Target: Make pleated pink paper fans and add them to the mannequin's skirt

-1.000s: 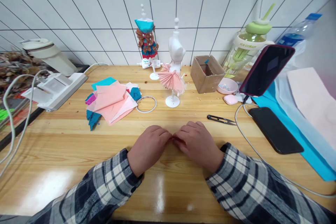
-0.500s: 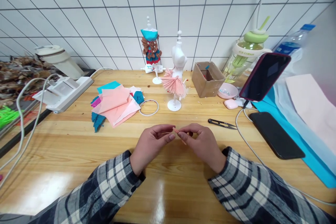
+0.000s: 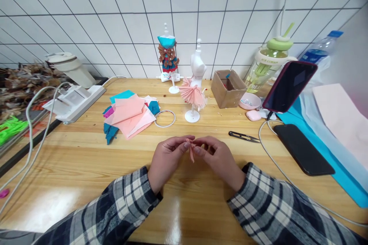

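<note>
The left hand (image 3: 166, 162) and the right hand (image 3: 221, 160) are close together over the shiny light-brown wooden surface (image 3: 184, 206). Between their tips is a small, thin strip of soft pink paper (image 3: 191, 155). The left fingers are pinched closed on its top part, and its loose end hangs down. The right fingers are bent, with their tips right by the strip, but I cannot tell if they grip it too. Both arms wear black, white and gray checked sleeves (image 3: 129, 199).

Past the hands stands a small white plastic body doll (image 3: 197, 65) on a round foot. It has a pink folded paper skirt (image 3: 192, 95) around it. Behind it, to the left, is another small white doll in a blue, brown and red paper dress (image 3: 168, 55).

To the left of the hands is a messy pile of pink and blue paper sheets (image 3: 129, 113), with a thin white round ring (image 3: 165, 126) just beside it. To the right lie small black metal snips (image 3: 243, 136). Farther back is an open brown cardboard box (image 3: 225, 95), with a little pink round bowl (image 3: 244, 106) beside it. A flat black phone (image 3: 304, 149) lies partly on a big blue paper sheet (image 3: 349, 189).
</note>
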A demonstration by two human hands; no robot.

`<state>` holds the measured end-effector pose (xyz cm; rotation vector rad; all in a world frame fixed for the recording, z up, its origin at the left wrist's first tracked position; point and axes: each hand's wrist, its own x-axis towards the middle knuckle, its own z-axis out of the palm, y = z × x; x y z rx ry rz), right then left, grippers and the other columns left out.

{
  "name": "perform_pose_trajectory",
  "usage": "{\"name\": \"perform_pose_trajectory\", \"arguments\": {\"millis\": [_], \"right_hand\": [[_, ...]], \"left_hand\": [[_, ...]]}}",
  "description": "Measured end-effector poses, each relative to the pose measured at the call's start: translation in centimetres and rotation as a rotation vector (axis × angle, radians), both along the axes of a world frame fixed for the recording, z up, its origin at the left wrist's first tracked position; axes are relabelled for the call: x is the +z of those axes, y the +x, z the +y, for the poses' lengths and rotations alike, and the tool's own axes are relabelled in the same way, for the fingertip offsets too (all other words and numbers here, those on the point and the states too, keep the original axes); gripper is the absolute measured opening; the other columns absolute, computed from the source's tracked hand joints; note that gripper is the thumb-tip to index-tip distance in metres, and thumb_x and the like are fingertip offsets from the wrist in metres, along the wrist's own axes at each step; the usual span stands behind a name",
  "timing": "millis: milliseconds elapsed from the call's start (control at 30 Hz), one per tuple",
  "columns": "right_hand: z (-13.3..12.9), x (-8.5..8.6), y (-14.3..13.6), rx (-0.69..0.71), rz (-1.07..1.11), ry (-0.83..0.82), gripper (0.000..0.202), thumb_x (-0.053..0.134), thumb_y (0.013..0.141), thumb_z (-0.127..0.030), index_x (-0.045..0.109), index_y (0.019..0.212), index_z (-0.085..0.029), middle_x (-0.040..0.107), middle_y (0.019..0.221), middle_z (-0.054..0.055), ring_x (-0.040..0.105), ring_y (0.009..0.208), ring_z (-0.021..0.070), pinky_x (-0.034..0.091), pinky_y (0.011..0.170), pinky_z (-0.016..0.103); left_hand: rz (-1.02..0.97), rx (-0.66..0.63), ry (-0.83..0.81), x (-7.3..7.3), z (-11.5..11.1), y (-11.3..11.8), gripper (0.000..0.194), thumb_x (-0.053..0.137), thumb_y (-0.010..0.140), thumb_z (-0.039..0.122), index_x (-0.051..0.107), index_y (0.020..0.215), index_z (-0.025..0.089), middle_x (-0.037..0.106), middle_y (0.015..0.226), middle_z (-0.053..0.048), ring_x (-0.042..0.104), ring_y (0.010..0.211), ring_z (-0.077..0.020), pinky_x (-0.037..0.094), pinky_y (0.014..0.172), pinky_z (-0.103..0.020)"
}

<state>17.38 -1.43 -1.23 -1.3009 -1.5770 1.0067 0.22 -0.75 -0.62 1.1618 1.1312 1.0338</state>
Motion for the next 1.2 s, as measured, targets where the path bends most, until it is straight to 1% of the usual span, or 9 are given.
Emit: {"name": "perform_pose_trajectory", "arguments": {"millis": [67, 133, 267, 500, 633, 800, 967, 1067, 1200], "right_hand": [[0.2, 0.3, 0.7, -0.016, -0.061, 0.124, 0.029, 0.067, 0.08, -0.041, 0.071, 0.1, -0.02, 0.067, 0.084, 0.004, 0.052, 0.069, 0.0138, 0.043, 0.062, 0.026], [0.4, 0.6, 1.3, 0.053, -0.109, 0.163, 0.028, 0.067, 0.081, -0.041, 0.071, 0.101, -0.022, 0.067, 0.085, 0.004, 0.054, 0.072, 0.0142, 0.043, 0.063, 0.027], [0.5, 0.8, 1.5, 0.23, -0.092, -0.041, 0.023, 0.07, 0.078, -0.04, 0.074, 0.092, -0.022, 0.068, 0.078, 0.002, 0.052, 0.063, 0.0117, 0.039, 0.057, 0.024], [0.6, 0.2, 1.2, 0.406, 0.129, -0.344, 0.022, 0.076, 0.07, -0.036, 0.073, 0.083, -0.018, 0.07, 0.073, 0.0, 0.056, 0.063, 0.0117, 0.042, 0.06, 0.024], [0.6, 0.3, 1.3, 0.458, 0.136, -0.363, 0.026, 0.076, 0.07, -0.037, 0.073, 0.086, -0.018, 0.067, 0.067, -0.001, 0.055, 0.059, 0.0112, 0.039, 0.054, 0.023], [0.6, 0.3, 1.3, 0.44, 0.071, -0.349, 0.023, 0.071, 0.075, -0.039, 0.071, 0.079, -0.017, 0.063, 0.062, -0.001, 0.047, 0.053, 0.0088, 0.033, 0.049, 0.021], [1.1, 0.1, 1.6, 0.165, -0.003, -0.152, 0.019, 0.069, 0.076, -0.036, 0.069, 0.079, -0.018, 0.06, 0.066, -0.001, 0.044, 0.055, 0.0092, 0.035, 0.051, 0.023], [1.1, 0.0, 1.6, 0.018, 0.009, 0.025, 0.016, 0.068, 0.078, -0.035, 0.068, 0.078, -0.019, 0.061, 0.073, 0.0, 0.044, 0.056, 0.0097, 0.037, 0.052, 0.024], [0.6, -0.2, 1.1, 0.01, 0.022, 0.085, 0.014, 0.067, 0.079, -0.033, 0.066, 0.078, -0.019, 0.06, 0.075, 0.001, 0.046, 0.059, 0.0107, 0.037, 0.053, 0.024]], "left_hand": [[-0.01, -0.12, -0.041, 0.4, 0.2, -0.4, 0.028, 0.07, 0.077, 0.037, 0.067, 0.089, 0.013, 0.074, 0.079, -0.007, 0.066, 0.065, -0.0162, 0.051, 0.064, -0.028], [-0.028, -0.249, -0.11, 0.7, 0.3, -0.6, 0.042, 0.07, 0.077, 0.037, 0.056, 0.11, 0.014, 0.07, 0.065, -0.001, 0.059, 0.05, -0.0119, 0.044, 0.052, -0.023], [-0.009, -0.354, -0.156, 1.0, 0.5, -1.0, 0.073, 0.073, 0.075, 0.034, 0.03, 0.133, 0.016, 0.065, 0.055, 0.006, 0.055, 0.045, -0.0098, 0.037, 0.048, -0.018], [0.035, -0.544, -0.24, 1.1, 0.8, -1.7, 0.073, 0.073, 0.074, 0.028, 0.032, 0.133, 0.017, 0.062, 0.054, 0.007, 0.053, 0.045, -0.0085, 0.033, 0.047, -0.016], [0.01, -0.644, -0.31, 0.9, 0.9, -1.9, 0.073, 0.072, 0.076, 0.027, 0.031, 0.136, 0.017, 0.068, 0.063, 0.003, 0.056, 0.049, -0.009, 0.036, 0.048, -0.017], [0.012, -0.612, -0.325, 0.6, 1.1, -1.9, 0.07, 0.072, 0.077, 0.034, 0.036, 0.134, 0.016, 0.068, 0.064, 0.002, 0.056, 0.049, -0.0097, 0.038, 0.051, -0.02], [-0.019, -0.418, -0.218, 0.6, 1.7, -2.4, 0.051, 0.061, 0.085, 0.046, 0.051, 0.125, 0.015, 0.072, 0.097, -0.01, 0.067, 0.09, -0.0195, 0.048, 0.08, -0.031], [-0.052, -0.394, -0.188, 0.7, 1.8, -2.4, 0.044, 0.067, 0.082, 0.041, 0.058, 0.117, 0.015, 0.069, 0.11, -0.012, 0.064, 0.101, -0.0214, 0.048, 0.086, -0.032], [-0.039, -0.294, -0.14, 0.5, 1.4, -1.5, 0.034, 0.076, 0.074, 0.029, 0.062, 0.101, 0.015, 0.072, 0.097, -0.006, 0.066, 0.092, -0.0175, 0.049, 0.086, -0.031]]}}
